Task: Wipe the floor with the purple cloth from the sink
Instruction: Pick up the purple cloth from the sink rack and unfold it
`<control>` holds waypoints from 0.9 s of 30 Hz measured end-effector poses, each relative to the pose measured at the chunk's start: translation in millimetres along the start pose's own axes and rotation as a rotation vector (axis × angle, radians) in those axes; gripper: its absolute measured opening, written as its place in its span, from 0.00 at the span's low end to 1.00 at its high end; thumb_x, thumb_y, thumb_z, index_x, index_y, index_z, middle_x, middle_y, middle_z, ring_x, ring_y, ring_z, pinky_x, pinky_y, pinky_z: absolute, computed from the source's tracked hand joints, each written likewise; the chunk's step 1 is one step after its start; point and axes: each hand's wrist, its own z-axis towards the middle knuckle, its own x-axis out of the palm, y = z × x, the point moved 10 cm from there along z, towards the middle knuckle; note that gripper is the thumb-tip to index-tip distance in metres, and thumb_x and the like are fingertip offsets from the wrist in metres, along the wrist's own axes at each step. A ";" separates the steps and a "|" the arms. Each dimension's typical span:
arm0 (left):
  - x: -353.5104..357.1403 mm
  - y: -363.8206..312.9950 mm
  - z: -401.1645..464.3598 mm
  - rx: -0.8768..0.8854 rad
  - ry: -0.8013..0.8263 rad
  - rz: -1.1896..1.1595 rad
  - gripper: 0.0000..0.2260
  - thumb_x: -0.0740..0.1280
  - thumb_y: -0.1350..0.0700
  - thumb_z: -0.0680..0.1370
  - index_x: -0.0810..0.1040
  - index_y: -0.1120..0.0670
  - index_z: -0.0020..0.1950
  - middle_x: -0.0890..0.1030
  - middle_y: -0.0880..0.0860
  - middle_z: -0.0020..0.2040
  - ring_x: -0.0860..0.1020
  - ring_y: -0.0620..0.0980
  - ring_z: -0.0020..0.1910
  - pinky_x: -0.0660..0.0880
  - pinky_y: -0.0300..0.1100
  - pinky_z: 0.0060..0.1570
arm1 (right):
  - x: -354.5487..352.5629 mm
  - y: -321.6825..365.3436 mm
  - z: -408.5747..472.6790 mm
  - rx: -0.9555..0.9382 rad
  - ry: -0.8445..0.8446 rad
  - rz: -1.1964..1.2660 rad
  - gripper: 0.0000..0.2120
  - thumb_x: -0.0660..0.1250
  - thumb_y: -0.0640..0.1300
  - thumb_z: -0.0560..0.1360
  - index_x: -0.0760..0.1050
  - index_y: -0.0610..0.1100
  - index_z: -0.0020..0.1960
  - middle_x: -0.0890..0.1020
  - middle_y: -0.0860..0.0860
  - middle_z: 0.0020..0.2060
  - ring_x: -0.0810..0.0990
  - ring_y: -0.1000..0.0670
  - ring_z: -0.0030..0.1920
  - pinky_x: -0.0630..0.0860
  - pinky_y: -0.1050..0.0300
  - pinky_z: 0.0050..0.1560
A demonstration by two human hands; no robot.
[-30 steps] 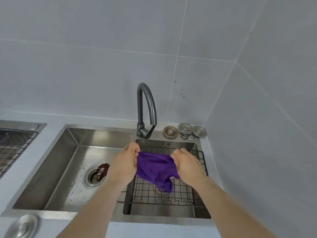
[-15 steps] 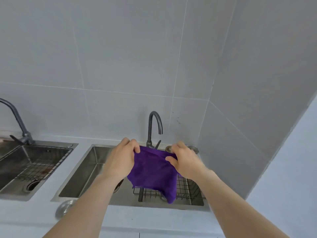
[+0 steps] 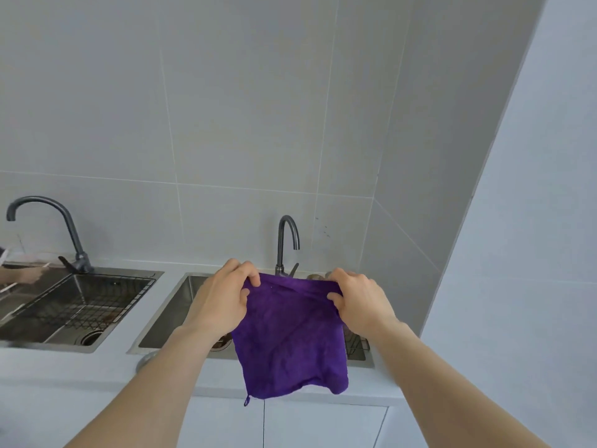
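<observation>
Both hands, left hand and right hand, pinch the square purple microfibre cloth by its top corners at lower centre, cloth hanging straight down, arms stretched forward.

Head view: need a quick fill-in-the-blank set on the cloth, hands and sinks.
1. Both hands hold the cloth by its ____ edge.
2. The cloth's colour is ____.
3. The faucet right behind the cloth is ____ in colour.
4. The counter holds ____ sinks.

Missing words: top; purple; dark grey; two.

The left hand and right hand each pinch one upper corner.
</observation>
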 end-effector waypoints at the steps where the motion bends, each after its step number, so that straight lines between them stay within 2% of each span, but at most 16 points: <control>1: -2.0 -4.2 -3.6 -0.003 -0.006 -0.003 0.12 0.65 0.63 0.79 0.74 0.45 0.49 0.73 0.45 0.49 0.72 0.44 0.37 0.69 0.42 0.38 | -8.2 -7.0 -7.4 0.013 -0.029 0.008 0.10 0.65 0.46 0.80 0.75 0.47 0.60 0.83 0.47 0.54 0.80 0.37 0.51 0.74 0.49 0.45; 4: -3.8 -23.0 -12.7 0.002 -0.023 0.007 0.13 0.66 0.63 0.78 0.70 0.44 0.47 0.75 0.45 0.48 0.74 0.48 0.38 0.73 0.47 0.39 | -24.9 -28.0 -27.4 0.040 -0.076 0.002 0.07 0.65 0.51 0.80 0.79 0.51 0.55 0.85 0.51 0.50 0.80 0.40 0.50 0.72 0.52 0.43; 8: 2.1 -51.3 -26.4 -0.017 -0.051 0.022 0.13 0.68 0.62 0.77 0.68 0.46 0.46 0.76 0.45 0.45 0.74 0.48 0.37 0.67 0.45 0.36 | -34.6 -55.2 -54.7 0.058 -0.071 -0.020 0.09 0.62 0.52 0.81 0.80 0.52 0.52 0.84 0.52 0.49 0.80 0.41 0.50 0.71 0.52 0.43; 11: 14.6 -71.4 -39.0 -0.034 -0.034 0.031 0.14 0.69 0.61 0.77 0.66 0.46 0.45 0.76 0.45 0.44 0.75 0.53 0.39 0.69 0.47 0.37 | -37.5 -77.8 -73.8 0.077 -0.056 0.008 0.08 0.61 0.51 0.81 0.79 0.52 0.50 0.84 0.51 0.48 0.80 0.40 0.49 0.70 0.52 0.42; 16: 43.2 -92.0 -69.0 -0.099 -0.033 0.064 0.14 0.69 0.61 0.76 0.65 0.47 0.46 0.75 0.45 0.43 0.75 0.58 0.40 0.69 0.48 0.40 | -28.0 -106.2 -107.6 0.116 -0.009 0.058 0.07 0.62 0.49 0.82 0.79 0.51 0.53 0.84 0.52 0.50 0.79 0.41 0.50 0.67 0.54 0.43; 20: 76.0 -90.4 -101.1 -0.136 0.029 0.070 0.13 0.69 0.62 0.76 0.66 0.48 0.47 0.78 0.47 0.43 0.77 0.59 0.41 0.69 0.48 0.40 | -3.3 -120.9 -142.7 0.158 0.060 0.075 0.08 0.62 0.48 0.82 0.79 0.50 0.54 0.83 0.50 0.51 0.79 0.41 0.50 0.67 0.53 0.44; 27: 118.9 -64.9 -139.6 -0.157 0.142 0.019 0.14 0.68 0.63 0.76 0.66 0.47 0.46 0.79 0.49 0.44 0.78 0.59 0.41 0.73 0.50 0.41 | 47.9 -122.0 -188.0 0.230 0.140 0.117 0.09 0.60 0.45 0.82 0.78 0.48 0.56 0.80 0.49 0.52 0.79 0.41 0.50 0.75 0.49 0.47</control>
